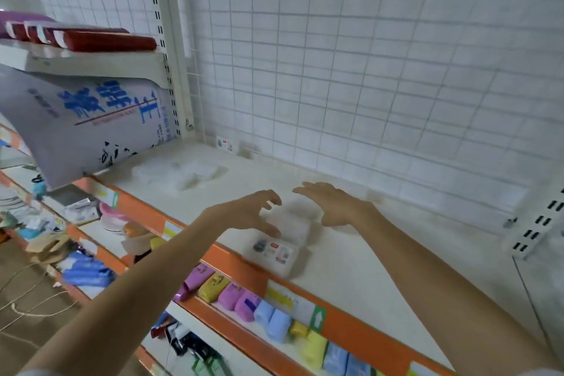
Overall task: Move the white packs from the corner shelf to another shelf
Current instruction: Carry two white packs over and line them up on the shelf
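The cream shelf (351, 256) spreads wide and mostly bare beyond the fingers, so there is plenty of room to work; its orange front lip (244, 262) runs just below the fingertips. Another clump of white packs (180, 174) lies well past the left fingers, toward the corner upright. The nearest white pack (282, 241) sits between both hands, its near end right at that lip. The left hand (247, 210) is spread and curled, thumb apparently touching the pack; the right hand (332, 203) hovers open just beside it. Neither grips anything. I reckon a careless nudge could tip the pack over the lip onto the coloured rolls (232, 293) below.
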A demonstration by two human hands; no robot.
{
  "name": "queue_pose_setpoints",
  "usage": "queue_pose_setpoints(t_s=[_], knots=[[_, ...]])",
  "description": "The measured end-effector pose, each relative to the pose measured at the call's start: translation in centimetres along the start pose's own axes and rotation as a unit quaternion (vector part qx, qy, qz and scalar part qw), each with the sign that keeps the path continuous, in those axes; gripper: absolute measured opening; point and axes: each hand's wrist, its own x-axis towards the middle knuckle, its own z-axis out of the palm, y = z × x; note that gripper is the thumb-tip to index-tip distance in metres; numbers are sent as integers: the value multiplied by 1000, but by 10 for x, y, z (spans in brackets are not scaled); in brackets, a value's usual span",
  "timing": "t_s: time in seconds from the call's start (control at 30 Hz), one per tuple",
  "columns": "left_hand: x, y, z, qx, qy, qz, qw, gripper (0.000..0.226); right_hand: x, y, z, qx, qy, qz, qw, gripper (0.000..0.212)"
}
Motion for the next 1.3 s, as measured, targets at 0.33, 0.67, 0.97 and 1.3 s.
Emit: queue_pose_setpoints(t_s=[0.33, 0.67, 0.97, 1.3], knots=[[45, -40, -21, -49, -37, 107, 992, 48, 35, 16, 4, 166, -25, 86, 982, 87], [72, -88, -41, -88, 15, 126, 988, 55, 23, 15, 24, 242, 95, 176, 949, 61], [75, -95, -30, -207, -30, 148, 967, 86, 13, -2, 68, 320, 301, 180, 880, 48], [73, -96, -30, -220, 130, 86, 963, 26, 6, -9, 64, 467, 414, 251, 740, 31]])
